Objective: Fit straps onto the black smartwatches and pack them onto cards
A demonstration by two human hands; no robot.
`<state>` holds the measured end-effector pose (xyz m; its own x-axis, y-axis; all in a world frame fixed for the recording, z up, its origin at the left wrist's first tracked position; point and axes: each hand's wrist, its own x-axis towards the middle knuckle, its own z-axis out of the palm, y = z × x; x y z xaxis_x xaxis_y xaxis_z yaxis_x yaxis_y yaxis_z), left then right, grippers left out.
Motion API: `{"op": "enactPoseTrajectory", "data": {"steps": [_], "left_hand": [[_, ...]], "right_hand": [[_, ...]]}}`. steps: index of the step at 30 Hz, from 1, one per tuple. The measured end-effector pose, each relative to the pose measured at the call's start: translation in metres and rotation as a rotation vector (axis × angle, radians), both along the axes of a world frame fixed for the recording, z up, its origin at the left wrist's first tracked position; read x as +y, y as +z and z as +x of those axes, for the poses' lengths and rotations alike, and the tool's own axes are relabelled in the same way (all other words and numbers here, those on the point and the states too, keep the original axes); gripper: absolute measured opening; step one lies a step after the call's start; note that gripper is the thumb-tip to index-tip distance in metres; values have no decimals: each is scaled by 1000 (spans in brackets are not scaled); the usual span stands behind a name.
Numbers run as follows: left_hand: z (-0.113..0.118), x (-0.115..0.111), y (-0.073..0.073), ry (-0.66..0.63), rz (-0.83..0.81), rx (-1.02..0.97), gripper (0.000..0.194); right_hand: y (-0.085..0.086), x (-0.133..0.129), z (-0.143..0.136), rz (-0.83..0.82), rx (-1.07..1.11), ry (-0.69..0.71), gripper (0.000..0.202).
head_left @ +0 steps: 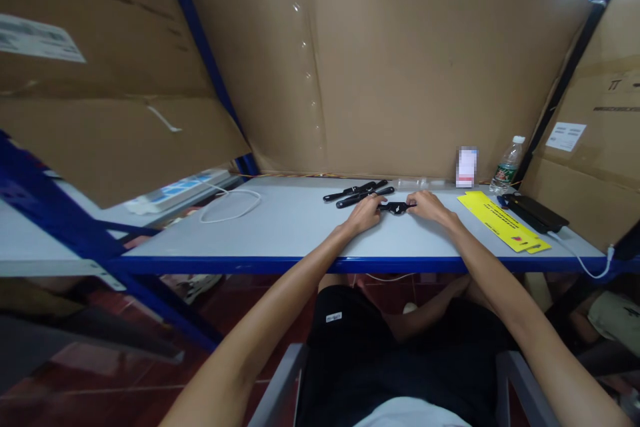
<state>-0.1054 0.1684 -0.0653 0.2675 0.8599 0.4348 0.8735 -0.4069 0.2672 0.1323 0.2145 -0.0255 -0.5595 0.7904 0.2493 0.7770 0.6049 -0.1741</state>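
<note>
Both hands meet at a small black tool-like object (398, 207) on the white tabletop. My left hand (369, 211) pinches its left end, and my right hand (425, 205) has its fingers closed on the right end. The object's middle is wider and carries a small pale mark. Just behind and to the left of my left hand lie several similar black objects (350, 197), long and slim, grouped close together on the table.
On the blue-edged table (280, 227), a white cable (230, 205) loops at the left. To the right are a yellow card (503, 221), a black power bank (540, 213), an upright phone (466, 168) and a bottle (506, 168). A cardboard wall (400, 73) stands behind.
</note>
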Motion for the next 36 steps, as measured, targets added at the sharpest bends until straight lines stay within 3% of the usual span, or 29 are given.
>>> {"op": "enactPoseTrajectory", "data": {"steps": [5,13,23,28,36], "left_hand": [[5,-6,2,55,-5,134,34],[7,-7,5,63,-11,131,34],[9,-12,13,174,-23,85,34],[8,-15,15,159,-30,172,35],[8,-15,14,159,-57,151,40]], "right_hand": [[2,-8,-5,53,-36,-31,22],[4,-10,-6,61,-45,-24,21],[6,-17,-12,144,-53,-25,19],[4,-15,-12,138,-34,-28,19],[2,-13,-11,96,-36,-15,17]]}}
